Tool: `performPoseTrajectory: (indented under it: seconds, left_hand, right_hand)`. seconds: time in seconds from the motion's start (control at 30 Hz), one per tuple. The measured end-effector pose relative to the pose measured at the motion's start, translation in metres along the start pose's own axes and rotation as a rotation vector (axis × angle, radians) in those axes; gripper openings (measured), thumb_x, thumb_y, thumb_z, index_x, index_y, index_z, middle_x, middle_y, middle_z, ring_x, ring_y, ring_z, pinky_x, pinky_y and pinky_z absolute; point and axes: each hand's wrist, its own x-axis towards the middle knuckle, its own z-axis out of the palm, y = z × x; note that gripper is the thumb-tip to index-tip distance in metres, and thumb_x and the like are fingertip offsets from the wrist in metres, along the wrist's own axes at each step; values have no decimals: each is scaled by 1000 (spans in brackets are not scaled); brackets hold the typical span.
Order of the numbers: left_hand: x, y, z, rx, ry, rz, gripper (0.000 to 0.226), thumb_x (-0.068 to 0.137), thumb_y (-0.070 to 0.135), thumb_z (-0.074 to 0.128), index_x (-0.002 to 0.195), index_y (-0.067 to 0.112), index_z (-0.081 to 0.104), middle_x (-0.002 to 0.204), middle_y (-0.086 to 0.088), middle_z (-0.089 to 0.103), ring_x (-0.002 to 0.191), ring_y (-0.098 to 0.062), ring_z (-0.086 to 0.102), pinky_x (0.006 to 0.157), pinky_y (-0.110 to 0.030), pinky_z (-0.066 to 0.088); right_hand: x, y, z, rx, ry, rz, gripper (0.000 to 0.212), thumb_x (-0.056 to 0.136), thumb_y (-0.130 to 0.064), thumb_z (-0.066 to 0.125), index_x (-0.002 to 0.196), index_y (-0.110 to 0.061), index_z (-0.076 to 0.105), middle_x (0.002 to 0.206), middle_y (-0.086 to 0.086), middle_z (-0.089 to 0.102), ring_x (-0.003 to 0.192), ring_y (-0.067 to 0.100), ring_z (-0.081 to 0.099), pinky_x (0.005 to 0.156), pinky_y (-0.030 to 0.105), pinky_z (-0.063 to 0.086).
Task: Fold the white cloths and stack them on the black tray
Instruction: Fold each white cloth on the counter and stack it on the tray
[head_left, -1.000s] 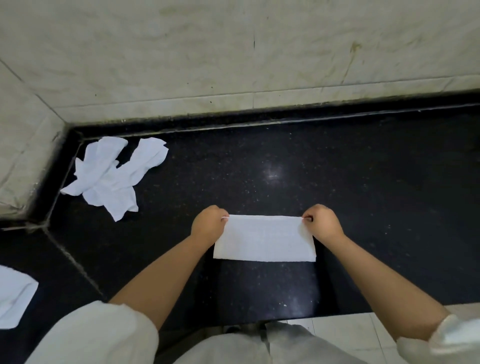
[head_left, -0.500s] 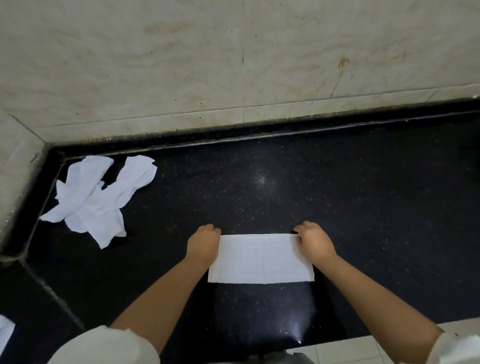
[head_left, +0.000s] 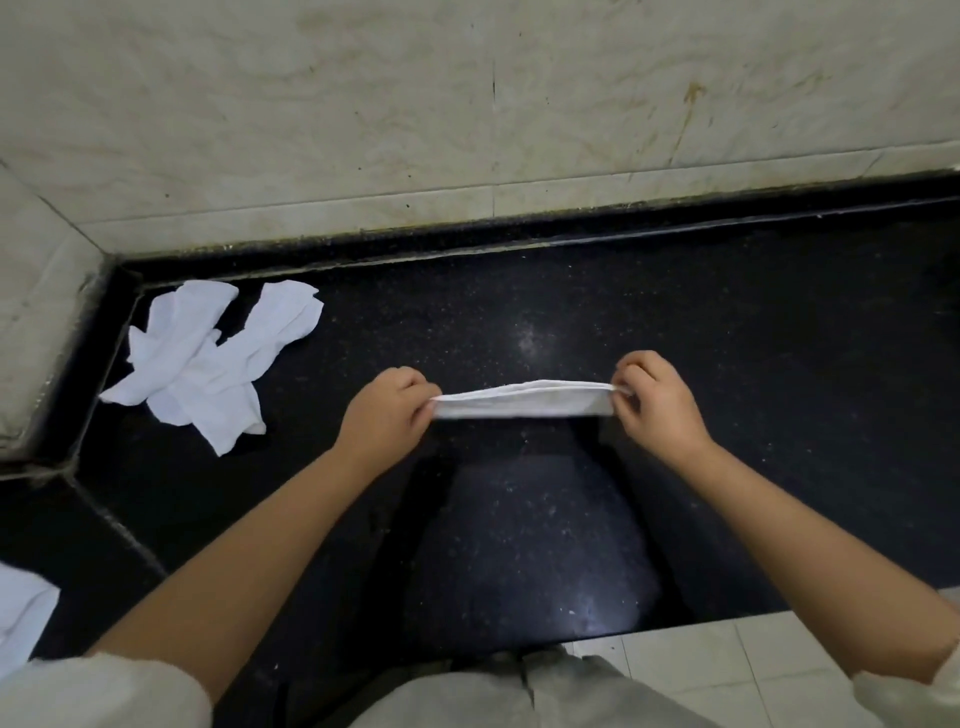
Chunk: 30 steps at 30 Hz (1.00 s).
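A folded white cloth (head_left: 522, 401) stretches as a narrow strip between my hands, above the black speckled counter (head_left: 727, 332). My left hand (head_left: 387, 413) pinches its left end and my right hand (head_left: 657, 400) pinches its right end. Crumpled white cloths (head_left: 208, 358) lie in a loose heap at the counter's far left corner. Another white cloth (head_left: 21, 618) shows at the lower left edge, cut off by the frame. No black tray can be told apart from the dark surface.
A pale marble wall (head_left: 467, 104) rises behind the counter, with a raised ledge (head_left: 36, 312) on the left. Pale floor tiles (head_left: 727, 660) show at the lower right below the counter's front edge.
The cloth lay flat as a wide rectangle before. Both hands have brought its edges together and lifted it, so it now shows as a thin strip held taut.
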Motion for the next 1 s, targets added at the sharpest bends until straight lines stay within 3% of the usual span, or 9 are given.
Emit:
performPoseTrajectory:
  seconds: [0.07,0.17,0.3,0.47,0.53,0.6,0.7,0.8,1.0]
  left_hand:
    - [-20,1,5,45,61,120,32,79,21,46,74,7,74,69,-7,67,59,-21,63,54,-22,50]
    - [-53,4,35,95,-77,217,29,76,19,48,61,9,70,60,-5,64,49,-21,58,44,-22,46]
    - [-84,14,70,142,-286,179,3,55,17,66,52,17,67,53,3,61,44,-14,57,42,-14,44]
    - [-94,16,78,136,-255,59,20,70,17,57,53,19,68,55,6,61,48,-12,57,47,-17,45]
    - [-89,17,74,77,-164,-12,9,62,7,78,62,14,72,63,1,67,54,-15,63,48,-21,51]
    - [-77,22,71,58,-89,-127,14,73,10,72,87,6,73,89,-8,72,78,-23,71,64,-29,58]
    - [-59,33,69,86,-271,-335,45,100,21,31,144,7,29,154,-9,26,144,-23,23,115,-33,25]
    - [-56,39,79,145,-469,-395,52,103,26,20,149,12,2,159,-3,-5,147,-18,-6,120,-35,3]
    - [-63,41,86,141,-535,-445,55,102,32,15,148,12,-8,158,-3,-15,146,-17,-12,120,-37,-4]
  right_hand:
    - [-20,1,3,-20,30,-50,10,63,11,65,68,5,60,80,24,63,66,36,61,62,34,51]
    - [-60,9,22,-84,-75,-20,24,49,14,75,65,0,62,79,21,66,63,37,63,58,38,52]
    - [-96,9,46,-157,-265,78,33,42,10,83,69,-6,70,83,16,71,67,34,69,59,43,54]
    - [-102,3,43,-100,-227,153,29,48,10,80,71,-4,72,89,18,71,76,39,69,69,54,51]
    - [-99,-3,39,-56,-176,277,15,64,5,75,77,0,72,95,20,70,86,42,66,79,53,48]
    - [-88,-12,35,-75,-191,512,19,83,-11,62,98,0,68,110,18,63,104,38,57,91,47,41]
    - [-75,-23,36,-179,-317,732,34,90,-29,48,109,-3,59,119,15,55,112,32,48,93,41,36]
    - [-72,-33,42,-240,-403,790,36,91,-31,44,111,-3,56,120,15,56,112,30,50,93,38,37]
    - [-70,-37,46,-210,-423,918,40,92,-31,44,117,0,50,124,18,55,115,32,51,95,39,41]
